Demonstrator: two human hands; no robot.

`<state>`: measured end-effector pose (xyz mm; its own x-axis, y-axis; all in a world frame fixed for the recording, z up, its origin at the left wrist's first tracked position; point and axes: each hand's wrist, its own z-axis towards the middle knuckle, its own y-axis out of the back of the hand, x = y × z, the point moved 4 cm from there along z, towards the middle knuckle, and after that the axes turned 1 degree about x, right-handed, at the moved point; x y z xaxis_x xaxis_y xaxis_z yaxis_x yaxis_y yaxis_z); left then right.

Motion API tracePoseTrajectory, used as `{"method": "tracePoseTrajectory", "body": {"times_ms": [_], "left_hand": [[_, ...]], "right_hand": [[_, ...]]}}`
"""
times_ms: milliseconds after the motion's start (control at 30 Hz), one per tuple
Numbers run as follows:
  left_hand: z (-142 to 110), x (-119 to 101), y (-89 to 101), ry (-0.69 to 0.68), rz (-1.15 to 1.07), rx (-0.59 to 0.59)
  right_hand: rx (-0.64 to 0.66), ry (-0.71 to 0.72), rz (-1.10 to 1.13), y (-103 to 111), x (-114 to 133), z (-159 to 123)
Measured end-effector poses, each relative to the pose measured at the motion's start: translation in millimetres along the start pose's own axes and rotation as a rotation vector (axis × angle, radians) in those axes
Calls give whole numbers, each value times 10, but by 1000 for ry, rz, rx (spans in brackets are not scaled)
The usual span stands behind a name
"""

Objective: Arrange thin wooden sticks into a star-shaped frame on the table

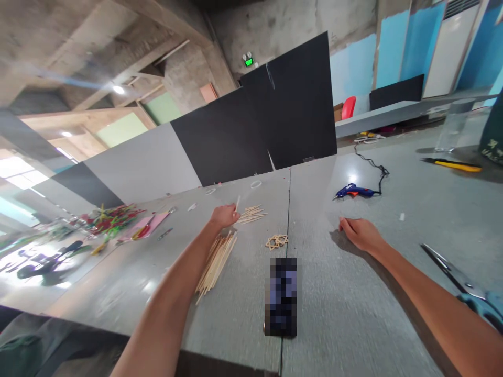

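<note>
My left hand is closed around a short, thin pale stick that points upward; its exact kind is hard to make out. Just right of that hand lies a small pile of short wooden sticks. A bundle of longer wooden sticks is below it, partly behind my left forearm. Star-shaped pieces made of sticks lie between my hands. My right hand rests on the table with its fingers curled and nothing visible in them. Beyond it lies a blue glue gun with a black cord.
A phone with a blurred screen lies at the near middle. Scissors and a yellow utility knife are on the right, near a clear cup. Pliers and colourful craft materials lie left. Black panels stand behind.
</note>
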<state>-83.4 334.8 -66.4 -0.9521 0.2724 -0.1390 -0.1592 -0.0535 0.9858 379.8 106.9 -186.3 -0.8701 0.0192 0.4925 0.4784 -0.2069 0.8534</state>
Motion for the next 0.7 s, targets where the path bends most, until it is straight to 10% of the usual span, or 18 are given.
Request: {"method": "tracePoseTrajectory", "body": {"times_ms": [467, 600, 700], "left_hand": [[-1873, -1582, -179, -65, -1538, 129], [-2246, -2156, -365, -53, -1542, 382], [-2396, -2646, -573, -95, -1456, 542]], "right_hand": [[-110, 32, 106, 186, 214, -186], [-195, 68, 423, 293, 536, -369], [-13, 85, 947, 239, 893, -532]]}}
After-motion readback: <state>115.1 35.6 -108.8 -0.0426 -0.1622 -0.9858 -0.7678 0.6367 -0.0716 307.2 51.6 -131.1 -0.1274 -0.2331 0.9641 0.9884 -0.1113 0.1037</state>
